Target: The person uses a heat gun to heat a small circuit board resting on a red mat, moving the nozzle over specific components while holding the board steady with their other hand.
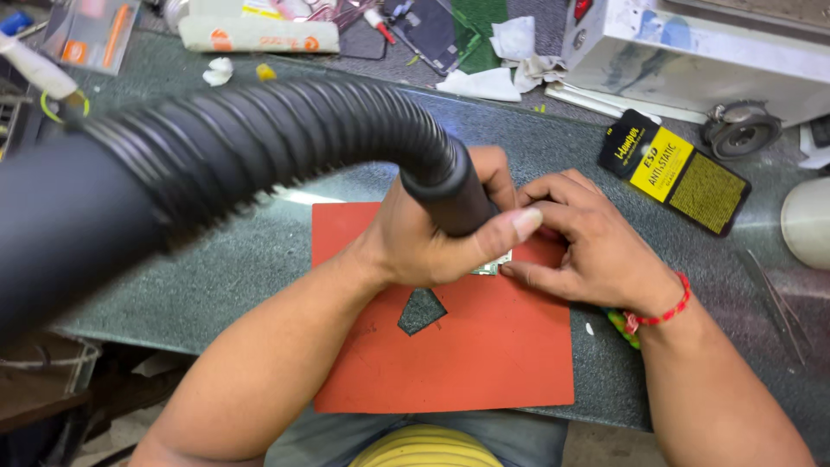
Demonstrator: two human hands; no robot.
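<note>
Red silicone mat (484, 363) lay on the grey-green bench (259, 251), and both hands met at its upper edge over a small green circuit board (491, 266), mostly hidden under them. The left hand (432, 238) was wrapped around the black nozzle of a ribbed hose (259, 138), its tip aimed down at the board. The right hand (588, 242) pinched the board's edge with curled fingers, steadying it. The work looked to be in mid-course; how much remained could not be told, since the board was largely covered. A yellow-and-black packet (674, 169) sat well apart
</note>
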